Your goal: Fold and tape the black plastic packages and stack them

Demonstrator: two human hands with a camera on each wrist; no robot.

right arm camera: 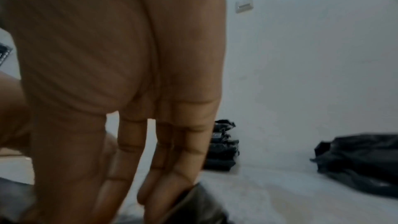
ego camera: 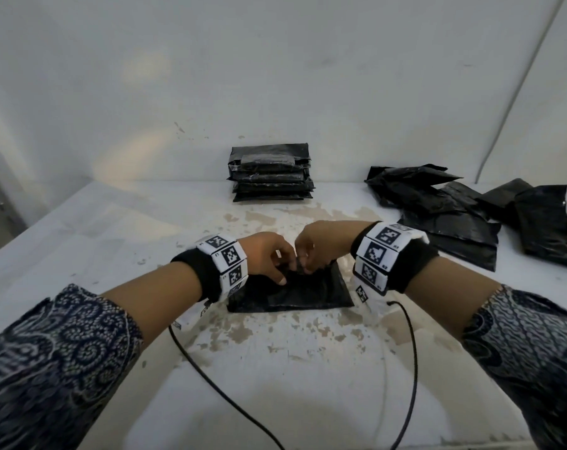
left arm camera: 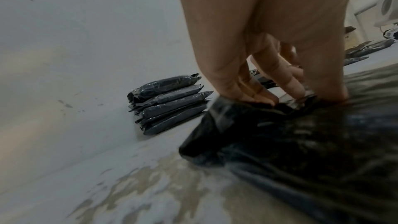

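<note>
A black plastic package [ego camera: 295, 292] lies on the white table in front of me, its far edge folded up into a crumpled flap [left arm camera: 241, 113]. Both hands meet over that flap. My left hand [ego camera: 283, 271] pinches it, fingertips [left arm camera: 261, 94] on top and the thumb dug into the plastic. My right hand [ego camera: 303, 264] comes down from the right, fingers [right arm camera: 163, 168] pointing downward, and holds the flap's other side [right arm camera: 191, 205]. A small shiny strip, perhaps tape, shows at the left fingertips. A neat stack of folded packages [ego camera: 270, 173] stands against the back wall.
A loose pile of unfolded black packages [ego camera: 454, 216] lies at the back right of the table [ego camera: 113, 241]. Two black cables [ego camera: 210, 378] run from my wrists toward the near edge. The wall rises just behind the stack.
</note>
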